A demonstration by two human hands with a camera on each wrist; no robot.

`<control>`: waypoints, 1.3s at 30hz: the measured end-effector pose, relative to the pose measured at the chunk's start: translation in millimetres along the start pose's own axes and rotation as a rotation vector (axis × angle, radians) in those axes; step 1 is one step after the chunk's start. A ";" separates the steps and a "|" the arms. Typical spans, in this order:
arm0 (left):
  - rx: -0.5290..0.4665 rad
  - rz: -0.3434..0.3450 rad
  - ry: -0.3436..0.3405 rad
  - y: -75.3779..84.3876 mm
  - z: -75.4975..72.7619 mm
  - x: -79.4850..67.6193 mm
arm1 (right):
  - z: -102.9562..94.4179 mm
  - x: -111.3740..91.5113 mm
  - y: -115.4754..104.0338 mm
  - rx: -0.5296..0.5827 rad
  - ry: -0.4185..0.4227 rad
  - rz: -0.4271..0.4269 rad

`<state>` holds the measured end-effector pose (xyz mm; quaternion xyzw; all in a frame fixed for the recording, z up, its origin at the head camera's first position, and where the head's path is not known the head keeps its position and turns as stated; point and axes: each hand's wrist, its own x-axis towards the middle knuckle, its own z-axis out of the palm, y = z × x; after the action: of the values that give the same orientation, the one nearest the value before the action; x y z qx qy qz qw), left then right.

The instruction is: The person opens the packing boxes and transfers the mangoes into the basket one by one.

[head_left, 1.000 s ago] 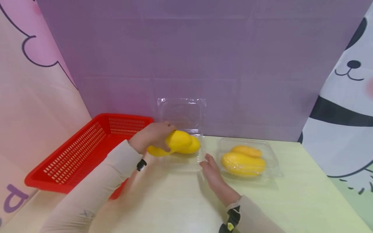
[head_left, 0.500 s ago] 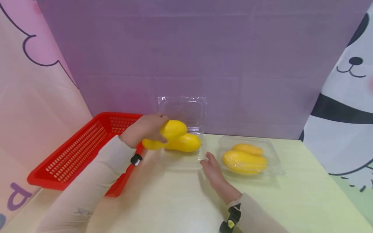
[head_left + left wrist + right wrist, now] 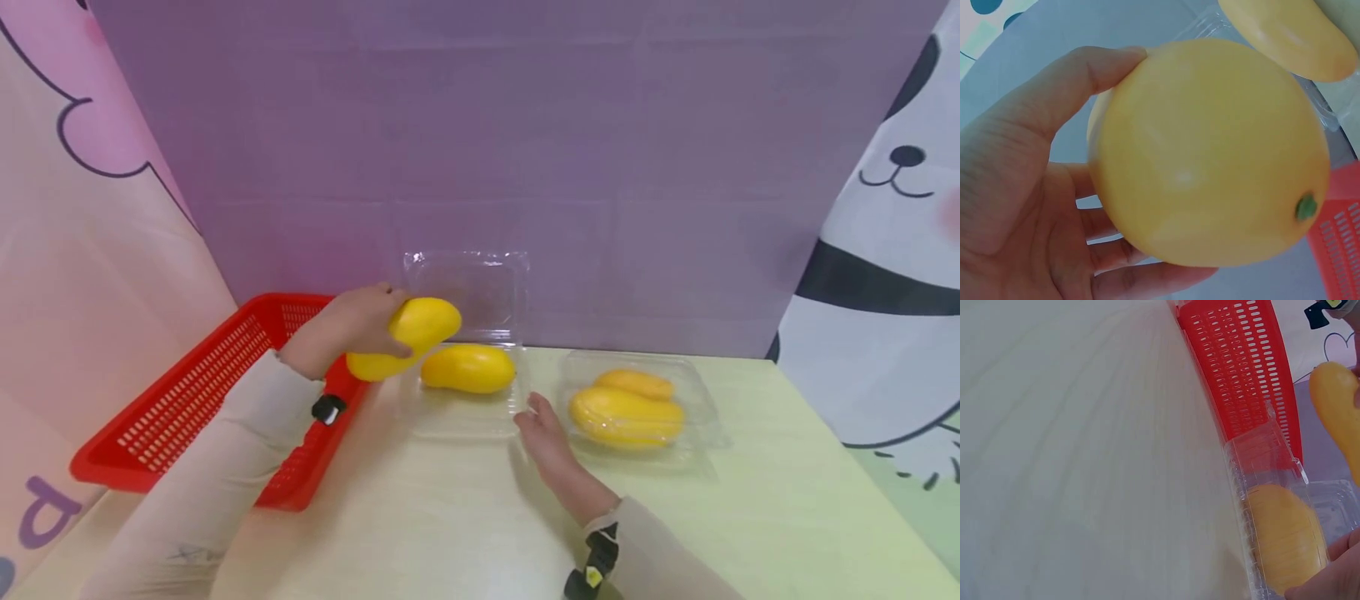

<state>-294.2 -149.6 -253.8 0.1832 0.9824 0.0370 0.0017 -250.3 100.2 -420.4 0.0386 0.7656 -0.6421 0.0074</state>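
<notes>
My left hand [image 3: 348,325] holds a smooth yellow mango [image 3: 426,323] in the air near the red basket's right rim. In the left wrist view, thumb and fingers wrap one side of this mango [image 3: 1210,156], and a small green stem shows. A second mango [image 3: 468,369] lies in the base of an open clear plastic clamshell box [image 3: 465,422], whose lid stands up against the back wall. At the box's right edge is my right hand [image 3: 551,454], fingers loosely extended. In the right wrist view, the thumb of the right hand [image 3: 1332,578] is right at the box's end.
The red perforated basket [image 3: 296,487] stands on the left, partly behind the left arm. To the right, a closed clear box [image 3: 697,408] holds two yellow fruits [image 3: 628,419]. A purple wall [image 3: 637,167] rises behind the table [image 3: 450,533].
My left hand has moved left and up with its mango, away from the clamshell box. The mango in the box now shows fully. My right hand has stayed in place.
</notes>
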 end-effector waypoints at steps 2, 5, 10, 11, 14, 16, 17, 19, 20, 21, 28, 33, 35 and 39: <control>-0.003 -0.002 0.003 -3.1 1.1 -1.4 | 0.2 -0.5 0.3 -0.004 0.001 0.000; 0.002 -0.004 0.015 -7.5 0.7 -3.4 | 0.8 -0.1 0.8 -0.005 0.000 -0.003; 0.017 -0.008 0.033 -11.6 -2.7 -5.6 | 0.2 0.7 1.4 -0.008 -0.002 -0.011; 0.015 -0.013 0.033 -12.1 -3.2 -5.8 | 0.0 0.8 1.8 -0.011 -0.003 -0.013; 0.008 -0.027 0.033 -13.4 -3.5 -5.8 | -0.7 1.1 3.6 -0.015 -0.004 -0.009; 0.005 -0.031 0.034 -14.7 -2.4 -5.2 | -1.2 1.0 5.0 -0.008 -0.001 -0.012; 0.003 -0.032 0.037 -15.1 -2.0 -5.3 | -1.4 1.2 5.8 -0.005 0.001 -0.011; 0.003 -0.033 0.044 -16.4 -1.0 -5.1 | -2.0 1.2 6.4 0.001 0.007 -0.009; 0.004 -0.034 0.048 -17.2 -0.9 -5.3 | -2.3 1.4 6.5 0.002 0.009 -0.006; 0.002 -0.037 0.052 -18.1 -1.0 -5.4 | -2.6 1.5 6.2 0.001 0.009 -0.005; -0.012 -0.087 0.066 -25.5 -6.1 -6.9 | -4.6 1.9 1.9 -0.024 0.005 -0.006; -0.049 -0.122 0.055 -30.8 -10.4 -11.2 | -4.3 1.1 0.2 -0.017 0.005 -0.002; -0.056 -0.118 0.055 -33.7 -11.1 -13.2 | -4.0 0.8 0.7 -0.015 0.005 0.003; -0.085 -0.105 0.053 -44.7 -10.7 -15.6 | -3.5 0.8 1.6 -0.011 0.002 0.001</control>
<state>-296.0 -197.6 -246.6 0.1301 0.9879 0.0837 -0.0145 -250.9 104.0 -421.4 0.0395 0.7691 -0.6378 0.0071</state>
